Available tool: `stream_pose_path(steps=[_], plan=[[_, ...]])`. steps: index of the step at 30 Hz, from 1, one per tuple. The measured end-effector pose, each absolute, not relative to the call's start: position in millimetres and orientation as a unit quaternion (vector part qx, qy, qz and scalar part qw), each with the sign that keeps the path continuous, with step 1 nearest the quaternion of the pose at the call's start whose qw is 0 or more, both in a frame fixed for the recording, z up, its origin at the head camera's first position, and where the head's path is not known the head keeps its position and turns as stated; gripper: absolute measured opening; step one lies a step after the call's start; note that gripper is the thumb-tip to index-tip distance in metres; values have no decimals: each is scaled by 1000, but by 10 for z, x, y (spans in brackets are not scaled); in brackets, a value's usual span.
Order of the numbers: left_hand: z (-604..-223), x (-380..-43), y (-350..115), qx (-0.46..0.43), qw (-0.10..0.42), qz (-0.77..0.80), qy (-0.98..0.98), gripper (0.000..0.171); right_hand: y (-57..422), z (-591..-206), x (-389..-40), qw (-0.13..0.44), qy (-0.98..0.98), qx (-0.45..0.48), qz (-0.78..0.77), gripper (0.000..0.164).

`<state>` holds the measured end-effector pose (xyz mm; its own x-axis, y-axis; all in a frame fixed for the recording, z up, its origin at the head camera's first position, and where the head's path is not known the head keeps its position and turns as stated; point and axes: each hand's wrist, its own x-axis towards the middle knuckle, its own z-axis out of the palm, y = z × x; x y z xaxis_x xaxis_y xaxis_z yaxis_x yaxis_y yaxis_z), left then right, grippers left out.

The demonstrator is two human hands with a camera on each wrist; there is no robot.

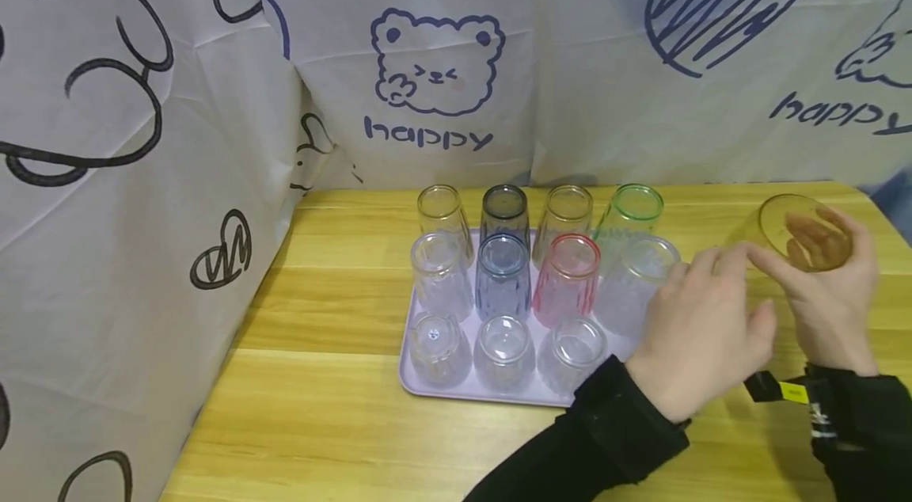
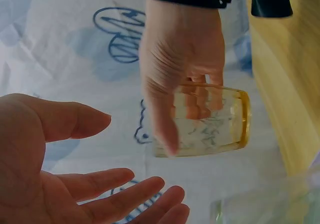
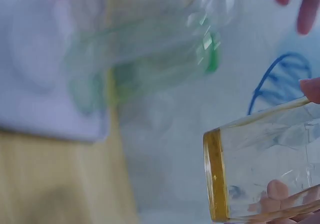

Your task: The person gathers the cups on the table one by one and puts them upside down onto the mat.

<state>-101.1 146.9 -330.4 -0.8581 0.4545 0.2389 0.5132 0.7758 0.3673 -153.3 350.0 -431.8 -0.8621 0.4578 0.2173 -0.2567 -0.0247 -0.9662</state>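
Observation:
My right hand [image 1: 834, 288] grips an amber drinking glass [image 1: 791, 229] at the right side of the table. Fingers and thumb wrap round its wall, and its thick amber band faces left in the right wrist view. Close by, my left hand [image 1: 701, 324] hovers beside the tray's right end with nothing in it. Its thumb and fingers stand apart in the left wrist view. Nearest to it are a clear glass [image 1: 630, 288] and a green-rimmed glass [image 1: 636, 205]. A pink glass [image 1: 568, 284] stands further left in the middle row.
A lilac tray [image 1: 492, 397] bears several glasses in rows, among them a blue one [image 1: 503, 280], a dark grey one [image 1: 505, 205] and short clear ones. White printed cloth [image 1: 435, 161] hangs behind and to the left of the wooden table [image 1: 321, 351].

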Motion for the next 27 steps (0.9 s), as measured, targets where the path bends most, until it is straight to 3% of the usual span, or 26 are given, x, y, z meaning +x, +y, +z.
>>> stream_pose_path(steps=[5, 9, 18, 27], plan=[[-3248, -1018, 1203, -245, 94, -247, -933, 49, 3007, -3803, -1346, 261, -559, -17, 787, 77], [-3229, -1032, 1013, -245, 129, -260, -925, 51, 2758, -3600, -1276, 265, -491, 40, 829, 71], [-3222, -1106, 642, -253, 182, -298, -902, 57, 2433, -3423, -1231, 216, -402, 123, 881, 58], [-3316, -1207, 323, -302, 191, -361, -861, 61, 2243, -3480, -1266, 129, -368, 158, 907, 55]])
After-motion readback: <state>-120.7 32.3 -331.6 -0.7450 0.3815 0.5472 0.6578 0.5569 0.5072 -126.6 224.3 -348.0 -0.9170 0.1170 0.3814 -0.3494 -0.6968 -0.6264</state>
